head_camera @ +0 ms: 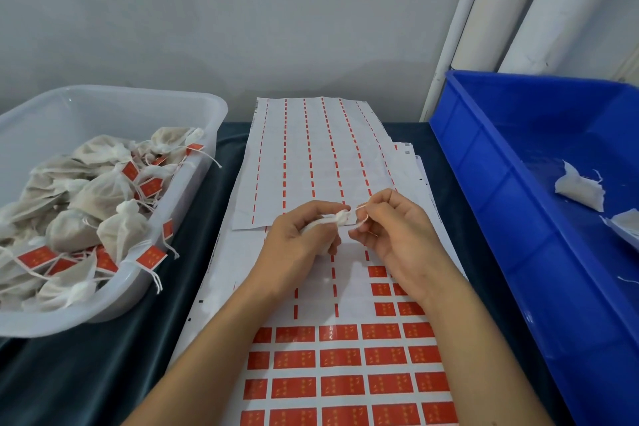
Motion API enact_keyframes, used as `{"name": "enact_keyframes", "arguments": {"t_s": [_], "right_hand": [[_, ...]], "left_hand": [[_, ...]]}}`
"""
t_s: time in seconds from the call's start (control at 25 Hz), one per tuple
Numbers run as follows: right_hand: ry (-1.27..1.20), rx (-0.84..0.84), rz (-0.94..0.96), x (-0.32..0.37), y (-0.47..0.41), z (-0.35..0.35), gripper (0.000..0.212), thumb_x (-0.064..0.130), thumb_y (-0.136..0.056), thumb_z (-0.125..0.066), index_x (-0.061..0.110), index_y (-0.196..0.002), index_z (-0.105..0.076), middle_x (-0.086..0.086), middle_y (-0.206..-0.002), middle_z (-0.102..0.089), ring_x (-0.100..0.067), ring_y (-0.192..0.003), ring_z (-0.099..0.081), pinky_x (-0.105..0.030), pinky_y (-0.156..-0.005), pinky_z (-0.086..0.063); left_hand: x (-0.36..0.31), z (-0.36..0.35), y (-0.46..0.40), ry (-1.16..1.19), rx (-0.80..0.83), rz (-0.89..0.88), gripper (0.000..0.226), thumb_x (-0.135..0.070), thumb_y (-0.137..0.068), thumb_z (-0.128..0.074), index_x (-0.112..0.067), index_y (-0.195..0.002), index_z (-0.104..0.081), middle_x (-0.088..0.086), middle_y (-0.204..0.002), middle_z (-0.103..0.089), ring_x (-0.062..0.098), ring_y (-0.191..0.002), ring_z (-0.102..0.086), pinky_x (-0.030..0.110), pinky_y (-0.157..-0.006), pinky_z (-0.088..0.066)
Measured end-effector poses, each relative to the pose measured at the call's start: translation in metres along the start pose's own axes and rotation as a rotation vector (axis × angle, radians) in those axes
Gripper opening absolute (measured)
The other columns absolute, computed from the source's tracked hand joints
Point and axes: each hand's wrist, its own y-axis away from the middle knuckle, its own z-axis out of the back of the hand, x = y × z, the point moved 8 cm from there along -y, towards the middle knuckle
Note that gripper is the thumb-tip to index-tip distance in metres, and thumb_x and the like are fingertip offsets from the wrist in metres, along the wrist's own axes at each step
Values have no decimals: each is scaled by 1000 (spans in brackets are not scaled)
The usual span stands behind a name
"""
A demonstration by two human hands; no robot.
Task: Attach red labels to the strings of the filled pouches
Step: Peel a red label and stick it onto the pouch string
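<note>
1. On the dark blue cloth-covered table [103, 373], the large things frame the work: a deep blue plastic crate [511, 204] at the right with a few unlabelled white pouches [581, 190] lying in it, and a clear plastic tub [114, 104] at the left heaped with filled pouches that already carry red tags [150, 258].
2. Between them lie the white backing sheets [311, 156]; the far one appears stripped to thin red strips, while the near sheet of red rectangular stickers [363, 356] has many rows left. The stickers are flat and stiff enough to peel by a corner, in all likelihood, and the tacky side should be kept off the fingers.
3. Over the sheets, the left hand [294, 245] grips a small white fabric pouch [320, 223], fingers curled round its body so only the gathered neck shows. The pouch looks light and soft; it will squash rather than slip, so a loose hold just below the neck seems best.
4. The right hand [390, 239] sits just beside it, thumb and forefinger pinching the thin white drawstring [361, 207] and pulling it out from the neck. The string is limp and fine, so it needs holding taut near its free end for a label to fold over it.
</note>
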Motion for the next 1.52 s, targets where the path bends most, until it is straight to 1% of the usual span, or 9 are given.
{"name": "enact_keyframes", "arguments": {"t_s": [0.16,0.36,0.52,0.72,0.92,1.04,1.2,1.36,1.52], "right_hand": [[-293,120,-76,-4,2,-3,24,5,-102,-49,17,-102,-70,-8,-83,-64,-16,-75,-64,-36,-77,-59],[-25,114,46,4,4,-2,36,-1,-101,-56,25,-108,-80,-2,-106,-76,-16,-95,-73,-30,-84,-59],[189,4,137,12,7,0,20,33,-89,-76,36,-108,-78,13,-112,-76,-13,-103,-73,-25,-86,-61],[342,-128,183,17,9,4,27,58,-80,-69,40,-98,-77,23,-100,-76,-4,-92,-74,-21,-76,-60],[123,-101,178,15,7,7,29,45,-89,-64,22,-104,-75,0,-100,-78,-22,-97,-76,-37,-91,-61],[29,-147,174,13,6,11,17,38,-91,-64,26,-96,-75,-9,-93,-76,-27,-89,-75,-42,-90,-62],[38,-297,137,8,4,22,22,24,-102,-62,32,-84,-73,-2,-85,-75,-23,-85,-76,-47,-92,-61],[98,-422,172,12,6,33,19,24,-102,-63,30,-86,-70,4,-84,-76,-16,-88,-77,-44,-92,-60],[170,-395,215,18,8,30,19,27,-102,-63,30,-85,-70,6,-84,-76,-14,-87,-77,-36,-84,-60]], "left_hand": [[0,0,-1,-22,6,-6,29,-19,-105,-56,-40,-116,-73,-8,-91,-78,14,-89,-75,28,-79,-64],[3,0,-1,-16,-10,24,25,-22,-107,-55,-40,-113,-72,-6,-87,-76,19,-87,-74,36,-81,-64],[5,-2,-2,-13,15,22,24,-23,-107,-55,-40,-110,-72,-5,-85,-75,19,-83,-73,31,-78,-63],[6,-5,-3,-36,44,4,24,-24,-107,-55,-41,-107,-72,-5,-82,-74,18,-80,-71,26,-73,-60],[4,-9,0,-109,70,-17,18,-32,-106,-57,-40,-101,-72,-9,-77,-71,3,-66,-64,8,-58,-47],[-1,-13,3,-141,79,-58,15,-34,-105,-59,-40,-100,-72,-19,-81,-70,-1,-76,-65,5,-62,-46],[-8,-19,5,-167,104,-74,15,-38,-105,-59,-48,-104,-70,-33,-97,-68,-5,-91,-64,4,-68,-48],[-8,-26,9,-168,155,-46,15,-39,-105,-58,-49,-104,-70,-36,-87,-66,-11,-82,-63,4,-60,-46],[-7,-24,10,-206,123,-50,9,-51,-100,-60,-52,-98,-69,-39,-98,-66,-12,-94,-63,5,-64,-49]]}}
